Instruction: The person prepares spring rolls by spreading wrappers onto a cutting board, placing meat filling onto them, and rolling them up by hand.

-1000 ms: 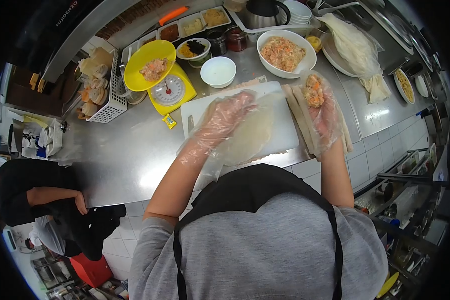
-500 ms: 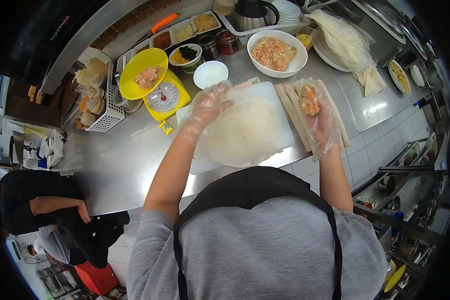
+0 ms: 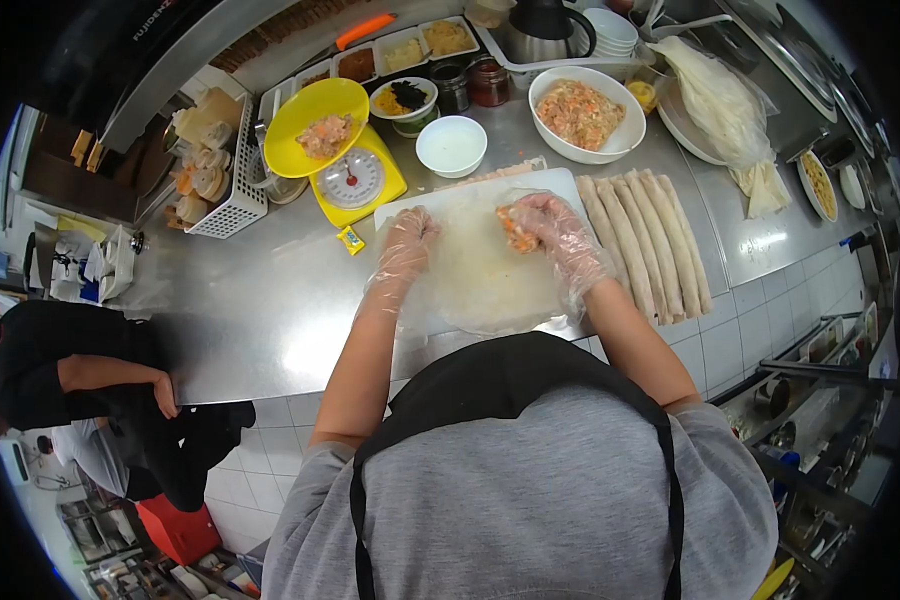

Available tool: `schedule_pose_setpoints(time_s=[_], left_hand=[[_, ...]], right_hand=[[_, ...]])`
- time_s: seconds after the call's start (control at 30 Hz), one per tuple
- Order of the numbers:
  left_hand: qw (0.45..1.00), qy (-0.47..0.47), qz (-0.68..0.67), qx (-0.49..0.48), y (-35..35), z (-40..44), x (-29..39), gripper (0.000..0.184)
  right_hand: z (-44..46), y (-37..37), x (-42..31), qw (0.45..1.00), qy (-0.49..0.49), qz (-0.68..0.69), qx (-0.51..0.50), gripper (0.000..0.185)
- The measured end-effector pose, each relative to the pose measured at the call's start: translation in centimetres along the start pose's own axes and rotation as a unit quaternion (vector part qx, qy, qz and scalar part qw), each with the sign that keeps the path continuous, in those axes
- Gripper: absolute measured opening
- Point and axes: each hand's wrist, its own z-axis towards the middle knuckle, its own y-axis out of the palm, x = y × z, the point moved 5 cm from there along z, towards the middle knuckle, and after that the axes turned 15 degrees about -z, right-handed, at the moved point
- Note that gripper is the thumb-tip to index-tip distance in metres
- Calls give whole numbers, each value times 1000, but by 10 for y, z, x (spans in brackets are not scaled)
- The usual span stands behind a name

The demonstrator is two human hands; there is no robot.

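Thin, round, whitish spring roll wrappers lie on a white cutting board in front of me. My right hand, in a clear plastic glove, grips a lump of minced filling with orange bits, low over the right part of the top wrapper. At the wrappers' left edge is my left hand, also gloved, its fingers curled together on the edge. Several long, pale rolls lie side by side just right of the board. A large white bowl of minced filling stands behind them.
A yellow scale carries a yellow pan with filling. Near it are a white bowl of liquid, a small yellow packet and a white basket. A bagged pale item lies right; a person is at left.
My right hand has carried the filling leftward from above the rolls to the top wrapper and turned palm down, uncovering the rolls. My left hand's spread fingers have curled in at the wrappers' edge.
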Motion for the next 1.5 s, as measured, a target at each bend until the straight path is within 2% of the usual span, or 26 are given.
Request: schedule_pose_setpoints(time_s=[0.1,0.17,0.2,0.23,0.27,0.33,0.4,0.5,0.63,0.67,0.73,0.77,0.8,0.83,0.9,0.93,0.97,1.0,1.03,1.07,1.1,1.13,1.2,1.3,1.43,1.5], left_hand=[[999,-12,-41,29,-8,-5,-9,21],[998,7,-30,58,-17,-9,-10,21],[996,31,9,84,-26,-13,-1,21],[991,56,47,110,-35,-17,8,20],[991,54,48,113,-41,-22,14,20],[994,14,-8,111,-54,-26,21,17],[987,7,-28,158,-71,-27,21,17],[977,23,-57,202,-95,-30,32,16],[970,52,-112,208,-94,-32,31,13],[970,52,-112,209,-92,-36,32,13],[973,41,-124,190,-87,-47,31,13],[975,35,-121,183,-85,-53,28,13],[975,34,-120,187,-86,-59,27,13],[974,28,-129,186,-86,-66,25,13],[973,6,-141,182,-86,-78,20,13],[973,2,-140,185,-87,-83,18,13],[972,-12,-144,187,-86,-86,14,13],[971,-25,-147,188,-86,-89,11,13],[970,-27,-147,190,-85,-91,8,13],[969,-31,-151,191,-84,-92,4,13],[968,-34,-155,193,-83,-93,3,13],[968,-34,-156,192,-83,-92,3,13],[968,-31,-165,184,-81,-89,6,14],[969,-29,-174,174,-78,-84,12,14],[967,-21,-191,165,-74,-80,11,14],[969,-27,-180,165,-74,-82,10,15]], right_hand=[[-8,19,-26,995,-54,-73,-46,22],[-9,35,-22,973,-21,-105,-202,26],[-6,35,-18,972,-23,-105,-208,26],[-5,40,-18,912,-184,-284,-233,28],[-8,47,-16,794,-334,-446,-243,31],[-3,56,-32,800,-343,-439,-222,33],[7,59,-72,772,-416,-474,-76,30],[53,88,-118,742,-468,-480,-20,23],[97,151,-164,695,-577,-430,-3,17],[109,163,-166,693,-578,-430,-3,17],[129,192,-165,660,-491,-564,-64,22],[134,196,-161,660,-432,-612,-63,22],[142,201,-154,659,-434,-611,-66,22],[152,204,-145,747,-402,-520,-104,21],[168,209,-136,820,-360,-420,-146,21],[176,210,-131,903,-260,-278,-199,20],[181,211,-123,950,-149,-125,-243,19],[180,208,-124,950,-148,-125,-247,19],[173,204,-137,874,-313,-321,-187,18],[164,204,-147,732,-456,-493,-113,16],[168,203,-149,790,-393,-442,-165,14],[167,203,-150,790,-392,-442,-165,14],[172,193,-150,857,-314,-396,-102,12],[196,189,-141,896,-336,-275,-97,19],[203,184,-155,874,-387,-282,-84,20],[199,182,-158,885,-363,-280,-82,21]])
